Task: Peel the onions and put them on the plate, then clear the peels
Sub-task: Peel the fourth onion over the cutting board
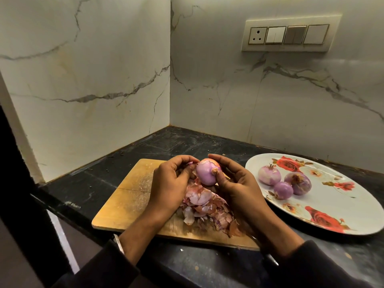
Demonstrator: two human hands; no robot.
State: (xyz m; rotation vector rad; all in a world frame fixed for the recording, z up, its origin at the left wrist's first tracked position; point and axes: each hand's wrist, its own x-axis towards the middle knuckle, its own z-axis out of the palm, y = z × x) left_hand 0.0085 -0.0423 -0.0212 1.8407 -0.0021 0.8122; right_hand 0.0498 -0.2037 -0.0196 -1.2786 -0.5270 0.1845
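three peeled onions (284,181) lie on the plate (332,215) at right, while at centre frame we curl both hands' fingers (218,161) round a nearly bare fourth onion (204,173), peels (205,208) still heaped on the board (124,200).

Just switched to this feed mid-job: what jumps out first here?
The eye lands on the onion held up between the left hand and the right hand, above the wooden cutting board. Under the hands a heap of peels lies on the board. To the right, a rose-patterned plate on the dark counter holds three peeled onions.
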